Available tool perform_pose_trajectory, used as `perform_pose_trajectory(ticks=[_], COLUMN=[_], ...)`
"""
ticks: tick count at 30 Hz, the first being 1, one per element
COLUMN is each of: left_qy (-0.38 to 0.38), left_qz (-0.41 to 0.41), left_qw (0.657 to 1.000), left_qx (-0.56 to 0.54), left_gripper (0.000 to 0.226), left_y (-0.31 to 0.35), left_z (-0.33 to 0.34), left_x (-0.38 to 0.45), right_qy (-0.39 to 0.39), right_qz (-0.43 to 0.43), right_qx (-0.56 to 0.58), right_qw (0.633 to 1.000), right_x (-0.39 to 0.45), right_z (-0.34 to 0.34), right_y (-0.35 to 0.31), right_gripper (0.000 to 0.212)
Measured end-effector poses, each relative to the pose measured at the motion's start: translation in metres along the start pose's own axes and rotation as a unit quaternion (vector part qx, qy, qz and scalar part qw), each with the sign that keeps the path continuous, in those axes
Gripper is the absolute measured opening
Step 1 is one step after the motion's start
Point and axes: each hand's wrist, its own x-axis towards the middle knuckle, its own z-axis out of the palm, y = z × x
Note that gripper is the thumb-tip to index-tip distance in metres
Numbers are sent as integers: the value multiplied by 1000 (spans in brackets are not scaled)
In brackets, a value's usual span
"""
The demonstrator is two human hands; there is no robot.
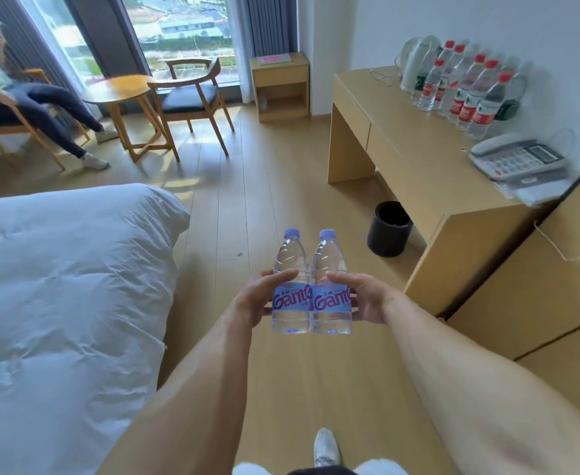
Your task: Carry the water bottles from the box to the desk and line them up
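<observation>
Two water bottles (pixel 310 289), blue-labelled and purple-capped, held upright side by side and touching, out in front of the chest over the wooden floor (pixel 247 207), between the bed (pixel 65 269) and the desk (pixel 429 156). Left hand (pixel 252 301) wrapped round the left bottle at label height, thumb laid across the front, fingers curled behind; right hand (pixel 367 298) clamped the same way on the right bottle. Long axes near vertical, caps up and leaning slightly away from the camera, labels facing back toward it. Carrying step in hand, by the look of it: well apart from the desk, nothing set down from this pair yet. Already a row of red-capped bottles (pixel 466 94) standing along the back of the desk by the wall, beside a white kettle (pixel 415 63) (whether all of them came from the box cannot be told, and the box itself not in view). Bare desktop in front of that row and toward the telephone (pixel 518 161). Left to do, judging from this: reach the desk, stand these two upright, bring them into line with the row.
</observation>
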Motion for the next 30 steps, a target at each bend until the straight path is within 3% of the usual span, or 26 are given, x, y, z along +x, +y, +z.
perform_pose_trajectory(ticks=[11,30], left_qy=[-4,-136], left_qz=[0,21], left_qw=[1000,986], left_qx=[5,91], left_gripper=[46,30], left_y=[83,291], left_z=[13,-49], left_x=[136,442], right_qy=[36,127], right_qz=[-10,-58], right_qx=[22,84], right_qw=[999,987], right_x=[108,333], right_z=[-53,-76], right_y=[-89,-307], right_gripper=[47,53])
